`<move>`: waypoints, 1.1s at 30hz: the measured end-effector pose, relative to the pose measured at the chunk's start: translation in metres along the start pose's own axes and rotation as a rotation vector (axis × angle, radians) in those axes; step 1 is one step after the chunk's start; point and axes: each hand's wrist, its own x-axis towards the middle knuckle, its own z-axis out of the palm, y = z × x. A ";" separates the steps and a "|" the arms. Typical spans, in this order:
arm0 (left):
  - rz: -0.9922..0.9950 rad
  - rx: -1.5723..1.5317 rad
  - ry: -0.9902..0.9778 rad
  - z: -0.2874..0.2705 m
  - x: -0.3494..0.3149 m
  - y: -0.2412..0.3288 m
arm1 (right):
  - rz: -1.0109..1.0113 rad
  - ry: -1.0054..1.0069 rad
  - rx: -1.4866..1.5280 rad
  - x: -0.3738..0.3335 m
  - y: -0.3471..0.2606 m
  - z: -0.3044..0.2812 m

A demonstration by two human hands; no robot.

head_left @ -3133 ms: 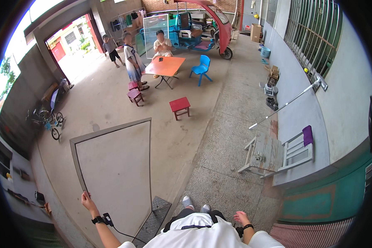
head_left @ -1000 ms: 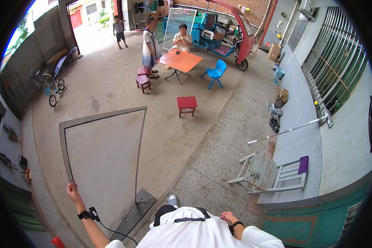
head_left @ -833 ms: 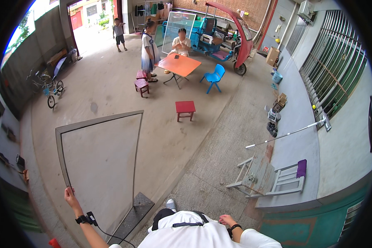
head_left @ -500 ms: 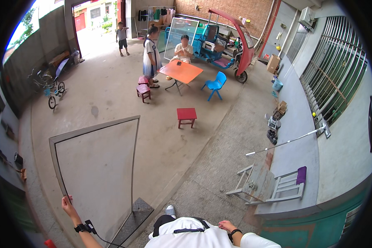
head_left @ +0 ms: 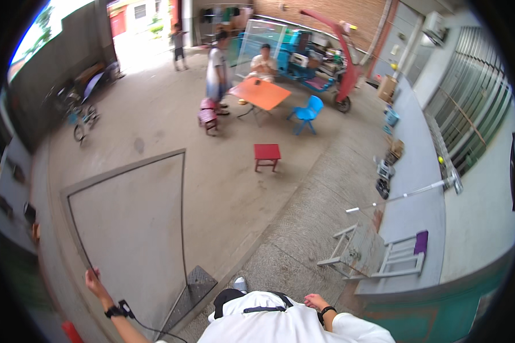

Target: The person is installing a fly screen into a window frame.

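Tricycle with a blue body and red canopy (head_left: 296, 50) stands far beyond the panel (head_left: 129, 223), to its right. That panel, grey with a dark-lined frame, lies just ahead of us and to our left; its long axis seems to run from the broad far edge back toward our body, narrowing as it nears us, though the lens bends its outline. We cannot tell how upright it stands. Past the panel's far right corner we see an orange table (head_left: 263, 94); well to the panel's right, a weathered grey table (head_left: 367, 250). A blue chair (head_left: 307, 113) and, nearer the panel, a red stool (head_left: 267, 152) stand beyond that same corner. A dark patterned plate (head_left: 200, 281) meets or overlaps the panel's near right end — we cannot tell which. Any lettering is too small or blurred for us to read. Our left hand (head_left: 94, 281) has its fingers closed on the panel's left edge. Our right hand (head_left: 313, 301) is well right of the panel, fingers loosely curled — whether around anything, we cannot tell.
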 end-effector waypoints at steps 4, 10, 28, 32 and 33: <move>0.076 -0.107 0.040 0.002 0.003 -0.025 | -0.104 -0.040 0.068 -0.008 -0.006 -0.005; 0.083 0.059 0.273 0.026 -0.077 0.082 | -0.194 -0.114 -0.371 0.013 -0.030 -0.019; 0.192 0.146 1.083 -0.261 -0.225 0.336 | -0.598 -0.582 -0.545 0.030 -0.234 0.348; 0.285 0.055 1.094 -0.347 -0.247 0.369 | -0.794 -0.727 -0.501 -0.044 -0.266 0.499; 0.279 0.077 1.133 -0.374 -0.263 0.383 | -0.814 -0.744 -0.451 -0.079 -0.268 0.536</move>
